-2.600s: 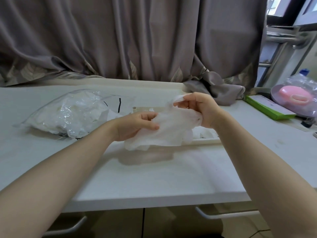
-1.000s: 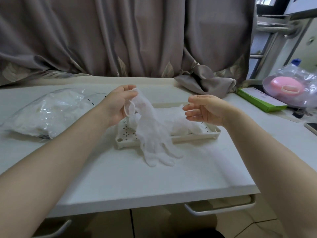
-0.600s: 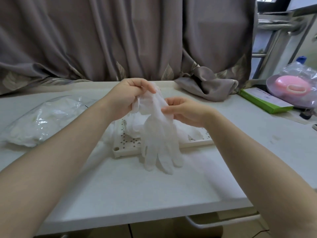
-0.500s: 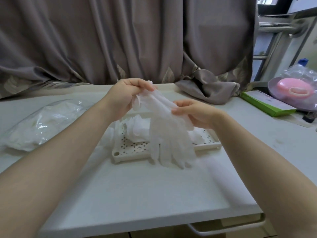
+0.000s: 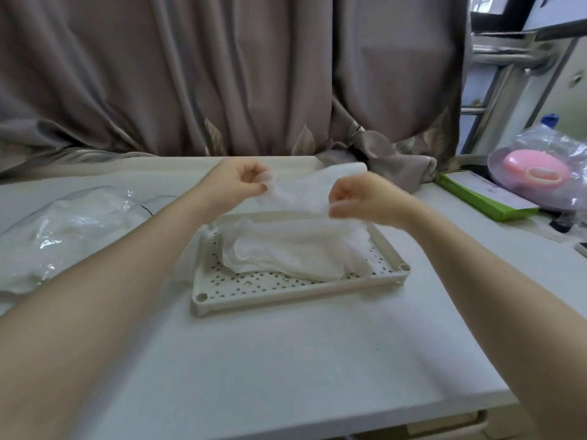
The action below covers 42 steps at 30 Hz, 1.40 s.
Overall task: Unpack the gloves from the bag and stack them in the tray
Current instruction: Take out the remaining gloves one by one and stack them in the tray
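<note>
Head view: I hold thin translucent white disposable glove [image 5: 305,192] stretched above perforated cream plastic tray [image 5: 295,296], left hand [image 5: 236,185] and right hand [image 5: 365,198] each pinching an edge. Next, I judge: lower flat onto crumpled white glove pile [image 5: 295,252]. Clear plastic bag [image 5: 63,230] lies left, more gloves inside.

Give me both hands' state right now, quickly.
Left hand: pinching one end of a white glove.
Right hand: pinching the same glove's other end, above the tray.
</note>
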{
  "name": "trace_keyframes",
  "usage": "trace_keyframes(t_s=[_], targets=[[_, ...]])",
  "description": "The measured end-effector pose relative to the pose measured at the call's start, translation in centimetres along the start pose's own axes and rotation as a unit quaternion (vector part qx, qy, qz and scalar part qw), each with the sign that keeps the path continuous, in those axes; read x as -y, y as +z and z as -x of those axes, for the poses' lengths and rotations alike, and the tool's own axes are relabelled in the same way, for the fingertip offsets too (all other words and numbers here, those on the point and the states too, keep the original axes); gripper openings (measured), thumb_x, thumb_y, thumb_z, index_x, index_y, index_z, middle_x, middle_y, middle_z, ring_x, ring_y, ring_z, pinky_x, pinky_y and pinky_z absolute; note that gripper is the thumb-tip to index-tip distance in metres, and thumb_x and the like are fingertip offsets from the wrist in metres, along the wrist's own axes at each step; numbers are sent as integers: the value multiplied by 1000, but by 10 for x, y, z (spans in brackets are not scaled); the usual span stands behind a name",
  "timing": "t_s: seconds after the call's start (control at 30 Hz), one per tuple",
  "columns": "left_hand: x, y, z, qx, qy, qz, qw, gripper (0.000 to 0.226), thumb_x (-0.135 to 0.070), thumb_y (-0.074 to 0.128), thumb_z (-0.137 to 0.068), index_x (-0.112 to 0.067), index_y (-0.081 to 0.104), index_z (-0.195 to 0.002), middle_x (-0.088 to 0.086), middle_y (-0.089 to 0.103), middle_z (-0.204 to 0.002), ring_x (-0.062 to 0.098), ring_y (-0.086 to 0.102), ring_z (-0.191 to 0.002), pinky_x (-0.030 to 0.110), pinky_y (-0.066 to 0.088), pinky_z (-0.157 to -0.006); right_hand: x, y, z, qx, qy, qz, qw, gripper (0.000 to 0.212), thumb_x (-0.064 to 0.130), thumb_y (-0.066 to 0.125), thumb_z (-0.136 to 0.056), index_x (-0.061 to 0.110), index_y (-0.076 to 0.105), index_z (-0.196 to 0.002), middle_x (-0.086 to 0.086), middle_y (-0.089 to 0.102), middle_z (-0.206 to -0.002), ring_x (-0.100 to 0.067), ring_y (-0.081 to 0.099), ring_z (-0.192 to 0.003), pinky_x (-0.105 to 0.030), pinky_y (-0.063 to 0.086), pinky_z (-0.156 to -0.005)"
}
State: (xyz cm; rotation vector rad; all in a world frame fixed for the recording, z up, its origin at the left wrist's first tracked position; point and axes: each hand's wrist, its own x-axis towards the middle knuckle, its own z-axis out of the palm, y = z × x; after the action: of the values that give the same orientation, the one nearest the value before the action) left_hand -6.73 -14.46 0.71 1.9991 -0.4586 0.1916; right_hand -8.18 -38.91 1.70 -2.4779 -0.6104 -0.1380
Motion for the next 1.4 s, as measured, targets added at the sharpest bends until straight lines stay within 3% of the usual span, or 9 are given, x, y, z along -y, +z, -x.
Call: trace_keyframes(t_s=[0.13, 0.27, 0.37, 0.5, 0.73, 0.93, 1.1, 1.23, 1.4], targets=[[18, -3, 20, 95, -3, -217, 972, 35, 7, 51, -81, -23, 60, -65, -4, 70, -90, 0, 59, -79, 11, 42, -71, -1, 40, 17, 127, 41, 81, 988, 12, 37, 72, -75, 25, 68, -76, 9, 65, -86, -10, 60, -85, -27, 48, -78], [24, -5, 31, 156, -21, -358, 920, 33, 10, 43, -73, -16, 55, -56, -9, 68, -102, 12, 57, -97, 30, 47, -86, 1, 48, 21, 139, 91, 32, 986, 53, 72, 44, -75, 28, 73, -74, 14, 67, -89, -8, 59, -91, -28, 43, -87], [23, -6, 38, 199, -58, -397, 894, 26, -4, 46, -75, -19, 64, -62, -18, 63, -101, 11, 58, -98, 35, 48, -88, 0, 45, 18, 42, 87, 45, 994, 43, 50, 49, -90, 15, 68, -76, 2, 66, -78, -16, 56, -75, -30, 43, -72], [6, 6, 36, 85, -1, -322, 943, 26, -32, 43, -73, -21, 67, -75, -3, 66, -102, 19, 58, -97, 39, 46, -88, 3, 51, 11, -106, -15, 145, 984, 22, 37, 60, -88, 18, 59, -98, 4, 57, -98, -17, 52, -93, -35, 44, -78], [27, 45, 36, 222, -98, -534, 810, 75, -64, 29, -90, -9, 31, -142, 9, 38, -146, 27, 37, -131, 35, 28, -101, -6, 89, 6, 146, 85, 257, 952, 103, 75, 54, -69, 19, 17, -147, 0, 16, -156, -22, 7, -145, -50, -2, -116], [48, 32, 40, 194, -163, -540, 803, 101, -78, 20, -81, -4, 3, -149, 12, 3, -158, 27, 3, -145, 39, 5, -117, -20, 78, 7, 196, 232, 245, 921, 140, 94, 47, -45, 19, -6, -150, -5, -10, -159, -25, -14, -145, -53, -5, -115], [45, 1, 56, 86, -16, -444, 892, 67, -50, 34, -95, -8, 25, -146, 9, 18, -156, 22, 15, -143, 34, 11, -116, 18, 71, 4, 88, 223, 229, 943, 113, 89, 34, -65, 15, 15, -149, -10, -2, -159, -25, -6, -146, -51, 1, -116], [45, -48, 78, -61, 152, -359, 919, 39, -23, 38, -88, -4, 68, -105, 16, 60, -119, 35, 52, -113, 38, 35, -100, 78, 88, -6, -35, 22, 119, 992, 61, 58, 49, -87, 17, 48, -132, -6, 31, -150, -24, 29, -137, -37, 26, -110], [75, -86, 110, -133, 43, -307, 941, 30, 2, 43, -85, -7, 71, -88, 10, 55, -123, 29, 46, -117, 24, 30, -96, 139, 145, -29, 12, -95, 95, 991, 26, 21, 55, -92, 14, 62, -117, -3, 61, -121, -23, 55, -113, -36, 42, -96]])
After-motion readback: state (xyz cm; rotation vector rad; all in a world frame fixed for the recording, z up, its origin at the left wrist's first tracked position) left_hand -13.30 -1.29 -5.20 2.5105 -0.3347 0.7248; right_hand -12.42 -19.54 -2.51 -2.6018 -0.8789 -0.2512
